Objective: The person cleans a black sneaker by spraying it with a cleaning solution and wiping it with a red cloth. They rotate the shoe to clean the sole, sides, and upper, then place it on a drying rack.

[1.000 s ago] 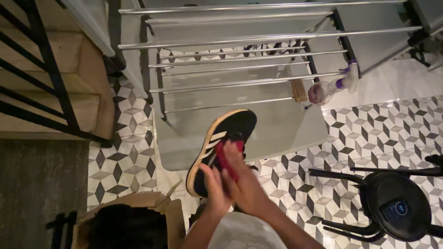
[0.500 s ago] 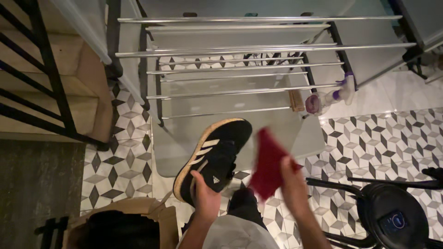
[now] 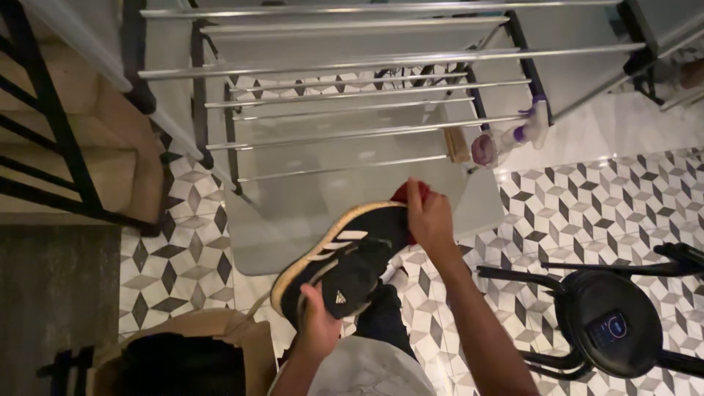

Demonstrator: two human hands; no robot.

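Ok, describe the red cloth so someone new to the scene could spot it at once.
Start at the metal drying rack over the patterned floor. Just below it, the black shoe is held up by the left hand. The cloth is at the shoe's far end, bunched under the right hand, the only red thing there.

shoe point(image 3: 345, 257) black, white stripes | cloth point(image 3: 408, 193) red | floor point(image 3: 587, 213) grey-white geometric

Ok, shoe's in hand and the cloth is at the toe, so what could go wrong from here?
The left hand grips only the heel end of the black sneaker, so pressure from the right hand with the red cloth at the toe might twist it loose. If it drops, it could land on the patterned tile floor or hit the metal drying rack close ahead.
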